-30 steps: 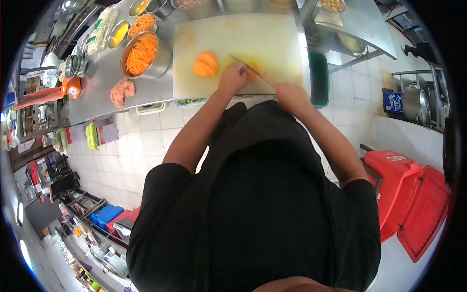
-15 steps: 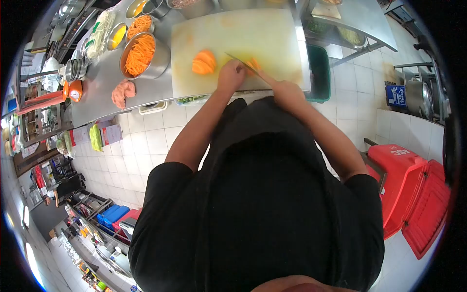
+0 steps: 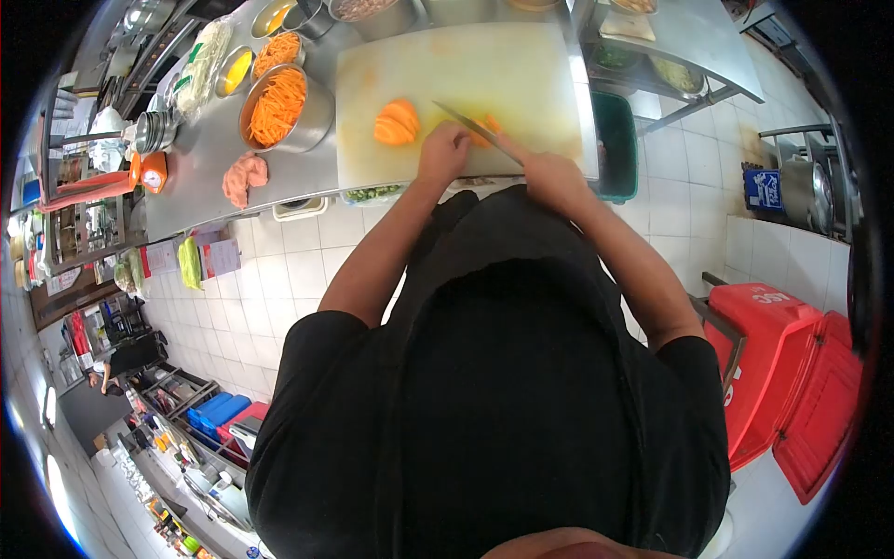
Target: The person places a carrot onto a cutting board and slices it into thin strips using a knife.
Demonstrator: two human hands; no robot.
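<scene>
My right hand (image 3: 556,179) is wrapped round the handle of a knife (image 3: 470,125), whose blade points up and to the left across the board. Close by the blade, my left hand (image 3: 445,149) is on the cutting board (image 3: 466,65) with its fingers curled; what lies under the fingertips is hidden. Orange strips (image 3: 490,128) show just beyond the blade, partly covered by it. Orange slices (image 3: 397,123) lie in a leaning pile to the left of my left hand.
Shredded orange strips fill a metal bowl (image 3: 321,116) left of the board. A pinkish cloth (image 3: 244,177) lies on the steel counter (image 3: 200,186). A green bin (image 3: 616,149) stands right of the board, a red bin (image 3: 764,363) lower right. A person (image 3: 126,361) is far left.
The whole view has shifted slightly. Both hands keep nearly the same place on the board, and the knife blade has moved only a little.
</scene>
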